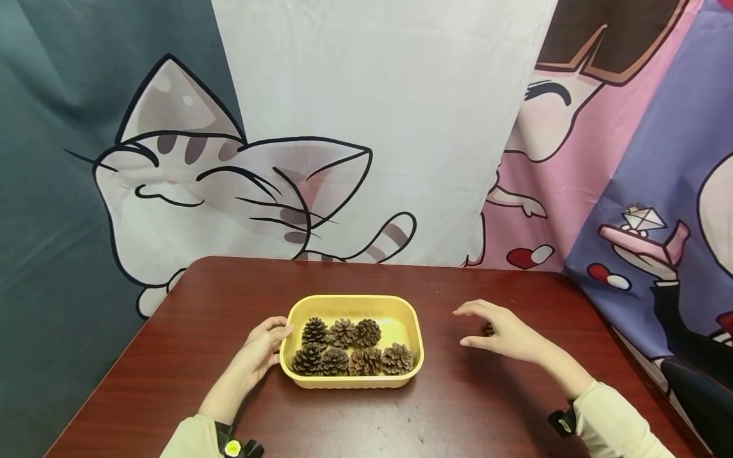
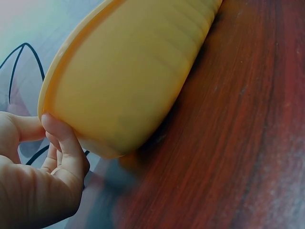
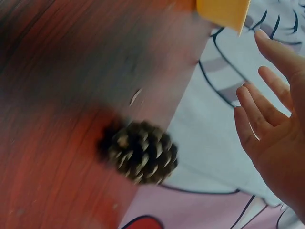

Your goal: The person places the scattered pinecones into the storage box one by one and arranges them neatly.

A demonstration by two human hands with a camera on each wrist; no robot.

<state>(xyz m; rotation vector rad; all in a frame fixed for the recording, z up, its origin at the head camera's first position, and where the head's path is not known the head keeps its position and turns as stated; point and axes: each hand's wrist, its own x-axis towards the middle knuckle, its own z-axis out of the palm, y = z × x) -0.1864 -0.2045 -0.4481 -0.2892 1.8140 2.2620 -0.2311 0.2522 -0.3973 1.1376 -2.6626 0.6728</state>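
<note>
A yellow plastic basin (image 1: 351, 381) stands on the table with several brown pine cones (image 1: 342, 333) inside, set in two rough rows. My left hand (image 1: 260, 350) holds the basin's left side; in the left wrist view its thumb and a finger (image 2: 59, 131) pinch the rim. To the right of the basin, my right hand (image 1: 506, 332) hovers with thumb and fingers spread apart and nothing between them. One loose pine cone (image 3: 144, 152) lies on the table, mostly hidden behind that hand in the head view.
The dark red wooden table (image 1: 366, 426) ends at a cloth backdrop (image 1: 389, 95) printed with a cartoon cat and figures. A small light sliver (image 3: 136, 97) lies on the wood near the loose pine cone. Dark specks dot the table in front of the basin.
</note>
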